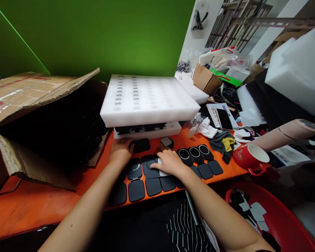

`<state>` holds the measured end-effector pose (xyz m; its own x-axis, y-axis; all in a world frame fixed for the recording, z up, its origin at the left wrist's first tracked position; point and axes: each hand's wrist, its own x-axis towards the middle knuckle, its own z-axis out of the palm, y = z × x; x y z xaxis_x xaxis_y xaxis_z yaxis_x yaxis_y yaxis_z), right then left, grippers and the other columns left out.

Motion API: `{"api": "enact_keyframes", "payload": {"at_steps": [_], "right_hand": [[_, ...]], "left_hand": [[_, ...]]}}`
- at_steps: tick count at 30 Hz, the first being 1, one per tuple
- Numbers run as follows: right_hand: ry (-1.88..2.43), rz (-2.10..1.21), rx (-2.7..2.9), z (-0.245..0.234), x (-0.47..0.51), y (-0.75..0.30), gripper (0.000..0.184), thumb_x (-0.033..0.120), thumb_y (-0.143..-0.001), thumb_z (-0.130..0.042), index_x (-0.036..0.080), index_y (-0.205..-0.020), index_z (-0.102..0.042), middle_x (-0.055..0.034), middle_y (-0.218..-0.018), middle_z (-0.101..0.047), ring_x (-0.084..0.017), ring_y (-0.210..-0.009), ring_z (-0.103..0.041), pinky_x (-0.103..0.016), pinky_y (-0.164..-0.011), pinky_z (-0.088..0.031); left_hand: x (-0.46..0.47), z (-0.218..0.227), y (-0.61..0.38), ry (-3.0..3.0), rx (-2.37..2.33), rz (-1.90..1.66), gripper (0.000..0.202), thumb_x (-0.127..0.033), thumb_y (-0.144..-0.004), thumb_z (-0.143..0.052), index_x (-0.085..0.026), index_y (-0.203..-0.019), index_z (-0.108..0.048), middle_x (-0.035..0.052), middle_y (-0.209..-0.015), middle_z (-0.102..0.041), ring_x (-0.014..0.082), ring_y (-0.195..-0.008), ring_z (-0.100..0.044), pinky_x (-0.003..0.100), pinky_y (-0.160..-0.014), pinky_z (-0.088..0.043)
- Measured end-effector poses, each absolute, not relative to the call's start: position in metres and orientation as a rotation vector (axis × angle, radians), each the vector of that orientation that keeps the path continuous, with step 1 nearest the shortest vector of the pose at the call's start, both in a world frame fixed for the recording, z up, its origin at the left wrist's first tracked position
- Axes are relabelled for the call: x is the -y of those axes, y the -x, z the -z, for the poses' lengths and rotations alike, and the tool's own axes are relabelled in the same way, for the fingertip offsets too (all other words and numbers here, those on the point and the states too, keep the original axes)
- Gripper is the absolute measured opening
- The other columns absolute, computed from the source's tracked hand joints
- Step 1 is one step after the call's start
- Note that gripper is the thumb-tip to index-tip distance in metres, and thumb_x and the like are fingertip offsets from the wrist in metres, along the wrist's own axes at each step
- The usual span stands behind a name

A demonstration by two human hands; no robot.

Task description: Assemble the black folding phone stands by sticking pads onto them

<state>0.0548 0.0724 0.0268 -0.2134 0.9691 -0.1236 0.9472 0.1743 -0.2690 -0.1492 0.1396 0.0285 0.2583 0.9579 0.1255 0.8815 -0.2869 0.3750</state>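
Observation:
My left hand (121,152) rests at the front left corner of the foam stack, its thumb beside a black square pad (141,145). Its fingertips are partly hidden, but the thumb stands apart from the fingers. My right hand (169,161) lies stretched over the row of pads, with its thumb out to the left. A white flat piece (162,172) shows beneath it; I see no grip on it. Along the table edge lie several hinged black pads with pale rings, such as one unfolded pad (135,169). Beyond my right fingers sits a small dark piece with a beige top (167,141).
A stack of white foam trays (149,115) stands at the back of the orange table (91,180). At left gapes a cardboard box (34,157). On the right are a red mug (248,157), a pink bottle (286,133), a phone (224,119) and a red basin (286,224).

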Motion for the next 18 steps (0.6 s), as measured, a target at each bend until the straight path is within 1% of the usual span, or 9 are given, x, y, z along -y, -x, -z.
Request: {"api": "enact_keyframes", "payload": {"at_steps": [3,5,7,8,10,11,13,14,18], "right_hand": [[1.853,-0.475,2.28,-0.027,-0.068,-0.057,0.028,0.043,-0.081,-0.06,0.019,-0.095,-0.064,-0.0115,-0.102,-0.06,-0.027,-0.101,-0.052,-0.037,-0.084,-0.039],[1.727,-0.62,2.15,-0.031,-0.066,-0.059,0.017,0.033,-0.086,-0.055,0.018,-0.089,-0.063,-0.0073,-0.095,-0.061,-0.021,-0.094,-0.054,-0.033,-0.082,-0.039],[1.611,-0.82,1.937,-0.035,-0.065,-0.059,0.018,0.031,-0.089,-0.049,0.018,-0.083,-0.06,-0.0029,-0.086,-0.062,-0.016,-0.082,-0.056,-0.028,-0.075,-0.04],[1.578,-0.913,1.808,-0.037,-0.064,-0.058,0.02,0.032,-0.089,-0.047,0.018,-0.082,-0.059,-0.0011,-0.081,-0.061,-0.014,-0.076,-0.055,-0.026,-0.07,-0.041],[1.544,-1.052,1.554,-0.038,-0.061,-0.055,0.022,0.036,-0.088,-0.045,0.018,-0.081,-0.056,0.0011,-0.073,-0.059,-0.012,-0.066,-0.053,-0.023,-0.06,-0.039],[1.533,-1.088,1.46,-0.039,-0.059,-0.053,0.023,0.037,-0.088,-0.045,0.018,-0.081,-0.055,0.0016,-0.071,-0.058,-0.012,-0.063,-0.052,-0.023,-0.056,-0.039],[1.539,-1.051,1.379,-0.039,-0.054,-0.048,0.019,0.036,-0.085,-0.048,0.018,-0.084,-0.056,0.0013,-0.071,-0.059,-0.013,-0.063,-0.054,-0.023,-0.056,-0.04],[1.558,-0.977,1.385,-0.039,-0.051,-0.045,0.017,0.035,-0.084,-0.05,0.019,-0.086,-0.057,0.0004,-0.073,-0.061,-0.014,-0.066,-0.056,-0.024,-0.058,-0.041],[1.611,-0.633,1.477,-0.041,-0.037,-0.039,0.019,0.028,-0.083,-0.053,0.02,-0.099,-0.059,-0.0041,-0.085,-0.066,-0.018,-0.079,-0.061,-0.031,-0.073,-0.047]], "left_hand": [[-0.112,-0.031,0.148,-2.28,-1.699,-0.561,0.036,-0.033,-0.087,-0.042,-0.02,-0.116,-0.059,0.012,-0.116,-0.061,0.0298,-0.11,-0.052,0.039,-0.094,-0.038],[-0.088,-0.028,0.145,-2.142,-1.607,-0.696,0.04,-0.037,-0.086,-0.046,-0.018,-0.12,-0.056,0.0124,-0.119,-0.059,0.0278,-0.113,-0.05,0.039,-0.097,-0.037],[-0.064,-0.022,0.14,-1.777,-1.46,-0.864,0.051,-0.041,-0.08,-0.056,-0.019,-0.126,-0.049,0.0122,-0.127,-0.054,0.0259,-0.117,-0.049,0.038,-0.098,-0.036],[-0.053,-0.019,0.137,-1.538,-1.376,-0.907,0.057,-0.042,-0.076,-0.06,-0.02,-0.127,-0.047,0.0118,-0.127,-0.054,0.0246,-0.113,-0.052,0.037,-0.095,-0.04],[-0.035,-0.014,0.131,-1.151,-1.229,-0.844,0.053,-0.043,-0.068,-0.068,-0.017,-0.113,-0.056,0.0106,-0.109,-0.063,0.0216,-0.092,-0.061,0.033,-0.082,-0.047],[-0.028,-0.014,0.128,-1.023,-1.187,-0.79,0.045,-0.043,-0.065,-0.07,-0.016,-0.1,-0.061,0.0089,-0.095,-0.067,0.0194,-0.081,-0.063,0.031,-0.075,-0.049],[-0.019,-0.018,0.123,-0.884,-1.167,-0.734,0.033,-0.043,-0.063,-0.072,-0.015,-0.077,-0.062,0.0047,-0.074,-0.066,0.0158,-0.069,-0.061,0.026,-0.067,-0.048],[-0.016,-0.022,0.122,-0.846,-1.178,-0.752,0.031,-0.042,-0.063,-0.072,-0.015,-0.072,-0.061,0.003,-0.069,-0.065,0.0148,-0.067,-0.06,0.025,-0.065,-0.048],[-0.016,-0.038,0.12,-0.796,-1.214,-0.89,0.028,-0.037,-0.06,-0.073,-0.016,-0.075,-0.064,0.0001,-0.07,-0.063,0.0143,-0.066,-0.06,0.025,-0.065,-0.048]]}}
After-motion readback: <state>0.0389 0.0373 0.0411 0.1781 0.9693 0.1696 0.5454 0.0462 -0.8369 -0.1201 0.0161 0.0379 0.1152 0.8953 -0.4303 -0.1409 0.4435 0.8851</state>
